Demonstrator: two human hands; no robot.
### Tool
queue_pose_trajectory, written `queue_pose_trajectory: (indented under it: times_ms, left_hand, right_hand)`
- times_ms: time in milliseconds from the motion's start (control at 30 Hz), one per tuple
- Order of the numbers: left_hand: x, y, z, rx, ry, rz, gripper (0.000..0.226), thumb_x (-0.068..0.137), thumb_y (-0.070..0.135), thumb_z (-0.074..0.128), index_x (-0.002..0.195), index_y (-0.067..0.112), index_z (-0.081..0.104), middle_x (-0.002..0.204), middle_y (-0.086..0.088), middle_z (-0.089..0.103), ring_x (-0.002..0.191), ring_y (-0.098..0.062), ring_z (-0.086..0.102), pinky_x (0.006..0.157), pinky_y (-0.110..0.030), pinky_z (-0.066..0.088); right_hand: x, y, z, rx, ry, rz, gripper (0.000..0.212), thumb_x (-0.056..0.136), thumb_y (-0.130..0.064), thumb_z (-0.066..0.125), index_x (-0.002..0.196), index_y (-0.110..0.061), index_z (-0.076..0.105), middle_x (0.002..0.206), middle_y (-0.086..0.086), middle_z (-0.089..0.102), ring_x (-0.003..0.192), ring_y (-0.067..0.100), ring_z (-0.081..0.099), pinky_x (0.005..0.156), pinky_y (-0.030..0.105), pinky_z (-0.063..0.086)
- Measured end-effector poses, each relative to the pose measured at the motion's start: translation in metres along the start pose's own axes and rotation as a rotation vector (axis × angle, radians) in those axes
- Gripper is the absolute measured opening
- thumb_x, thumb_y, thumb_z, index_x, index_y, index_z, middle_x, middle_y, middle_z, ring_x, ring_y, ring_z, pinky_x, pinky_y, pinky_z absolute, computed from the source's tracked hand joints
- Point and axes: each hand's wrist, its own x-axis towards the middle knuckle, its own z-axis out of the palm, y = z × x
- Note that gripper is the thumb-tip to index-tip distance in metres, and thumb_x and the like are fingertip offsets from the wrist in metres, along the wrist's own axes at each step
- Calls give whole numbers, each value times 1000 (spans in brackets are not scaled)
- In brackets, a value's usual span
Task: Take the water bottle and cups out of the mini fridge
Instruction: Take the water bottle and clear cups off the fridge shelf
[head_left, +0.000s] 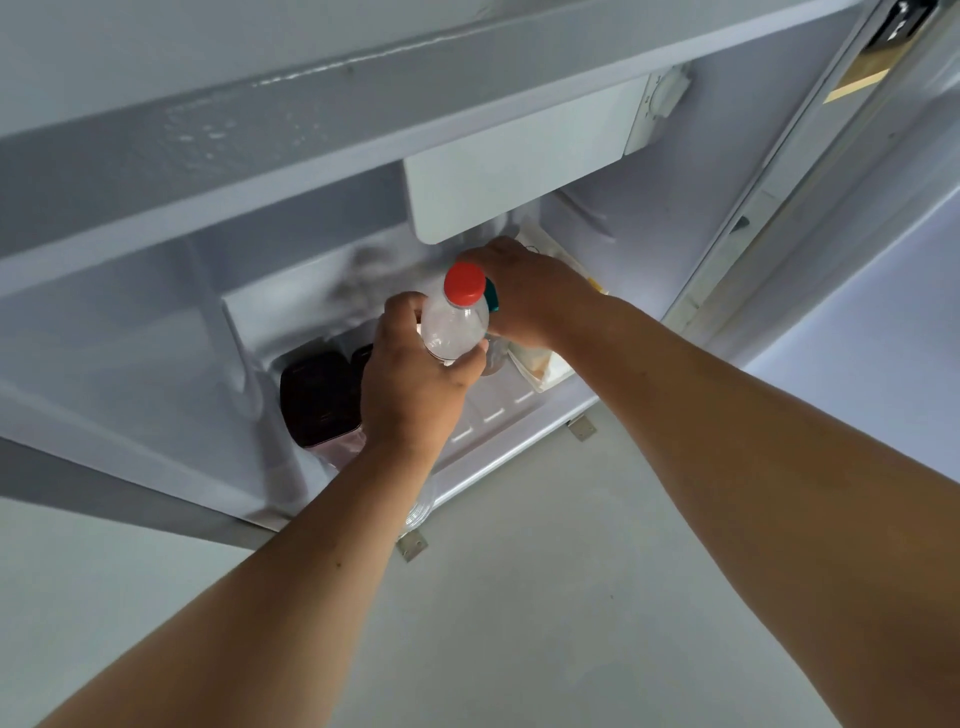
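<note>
A clear water bottle with a red cap is held upright inside the open mini fridge, with my left hand wrapped around its body. Just behind it, my right hand is closed over an item with a teal lid; its lower, clear part peeks out below the hand. What that item is cannot be told. A dark square-lidded container with a pinkish base stands on the fridge floor to the left of my left hand.
A white freezer flap hangs above my hands. A pale carton or packet leans at the right of the fridge floor. The fridge door stands open at the right. Grey floor lies below, with small metal brackets at the fridge's base.
</note>
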Motion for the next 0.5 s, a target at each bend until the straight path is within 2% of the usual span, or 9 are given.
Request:
queue_pose_trajectory:
  times_ms: [100,200,267,333,367,433,500]
  left_hand:
    - [0,-1,-3,-20,-40,-45,64,70,52,84,117,27,50,107,9,66,91,-21,65,76,-37,54]
    - [3,-4,-4,19,-104,-48,67,71,51,85,123,25,50,113,5,67,98,-24,66,81,-42,56]
    - [4,-4,-3,53,-113,-29,67,74,45,84,127,21,51,118,1,67,102,-28,65,83,-43,54]
    - [3,-3,-1,50,-119,-27,64,78,39,79,132,19,51,123,-2,66,107,-30,64,85,-44,53]
    - [3,-3,0,49,-126,-26,63,79,38,76,133,18,51,125,-3,66,108,-31,64,86,-44,53]
    - [3,-4,0,61,-138,-30,64,80,37,76,135,17,51,124,-4,66,108,-31,64,86,-44,53]
    - [1,-2,-2,83,-152,-23,71,78,34,82,139,14,51,126,-8,64,111,-31,63,89,-44,52]
  right_hand:
    - [-8,5,-2,9,2,-18,76,89,-35,74,155,-39,37,157,-5,43,136,22,51,107,35,45]
    - [-23,4,-5,65,78,-58,85,80,-28,83,153,-39,39,152,-4,48,130,19,53,101,25,42]
    - [-32,0,-4,161,106,-95,89,70,-29,87,148,-40,44,139,-5,54,118,11,54,99,21,44]
    - [-35,-8,2,328,111,-99,78,66,-36,86,136,-41,51,119,-13,56,102,-3,51,84,3,40]
    - [-34,-13,5,378,114,-77,71,67,-39,85,130,-39,53,111,-17,53,97,-3,51,76,1,39]
    - [-30,-20,13,394,133,-29,58,72,-43,82,122,-32,55,106,-15,53,94,5,53,68,9,38]
    - [-27,-24,17,403,153,-17,50,78,-43,80,119,-28,56,107,-12,55,93,11,54,69,14,37]
